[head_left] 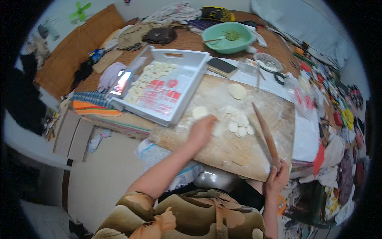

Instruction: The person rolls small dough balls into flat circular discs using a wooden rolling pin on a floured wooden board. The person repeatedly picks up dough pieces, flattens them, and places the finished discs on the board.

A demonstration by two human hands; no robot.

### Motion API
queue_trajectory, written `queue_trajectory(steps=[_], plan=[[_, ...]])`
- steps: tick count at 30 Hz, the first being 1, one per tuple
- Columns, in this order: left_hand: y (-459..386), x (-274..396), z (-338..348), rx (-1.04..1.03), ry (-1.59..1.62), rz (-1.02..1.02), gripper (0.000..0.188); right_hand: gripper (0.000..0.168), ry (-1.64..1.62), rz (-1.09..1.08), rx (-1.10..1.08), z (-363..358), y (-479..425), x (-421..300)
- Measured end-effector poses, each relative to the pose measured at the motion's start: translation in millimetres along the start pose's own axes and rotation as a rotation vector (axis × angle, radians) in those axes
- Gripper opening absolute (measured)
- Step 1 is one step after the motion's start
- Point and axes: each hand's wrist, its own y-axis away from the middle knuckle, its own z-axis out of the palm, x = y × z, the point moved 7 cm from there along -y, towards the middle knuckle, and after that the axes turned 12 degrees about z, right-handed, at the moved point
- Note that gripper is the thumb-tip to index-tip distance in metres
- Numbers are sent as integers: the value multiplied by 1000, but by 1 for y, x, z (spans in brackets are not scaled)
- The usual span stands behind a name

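Observation:
My right hand (277, 177) grips the lower end of a tapered wooden rolling pin (266, 134) at the near right corner of a floured wooden board (268, 104). Over the board's left part is my left hand (203, 131), blurred, its fingers curled. A pale, blurred patch of dough (220, 129) shows beside those fingers; whether they hold it is unclear. Several small flattened dough pieces (241, 122) lie clustered right of this hand. One rolled dough wrapper (200, 113) rests just beyond it, and another larger wrapper (237, 91) lies near the far edge.
Left of the board stands a white plastic tray (191, 74) with rows of dumplings (149, 79); a lit phone (122, 83) is at its left side. Farther back are a green basin (209, 33) of filling and a dark box (222, 67). Piled clutter (337, 104) lines the right.

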Motion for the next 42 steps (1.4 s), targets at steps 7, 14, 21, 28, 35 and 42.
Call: queue_trajectory(steps=[7,14,21,28,35,42], plan=[[-31,-19,-35,32,-321,179,40,25,-12,3,5,-1,-2,1],[-43,18,51,-293,-284,447,48,26,-2,-13,17,-2,-1,3],[-54,6,70,-429,-493,447,49,28,-10,-14,21,-4,0,-2],[-8,6,44,-372,-537,372,57,26,-12,-26,23,-1,-1,-4],[53,57,58,-553,-305,514,67,25,4,-34,42,-2,1,0],[93,102,82,-630,-268,580,82,26,24,-49,34,0,0,-1]])
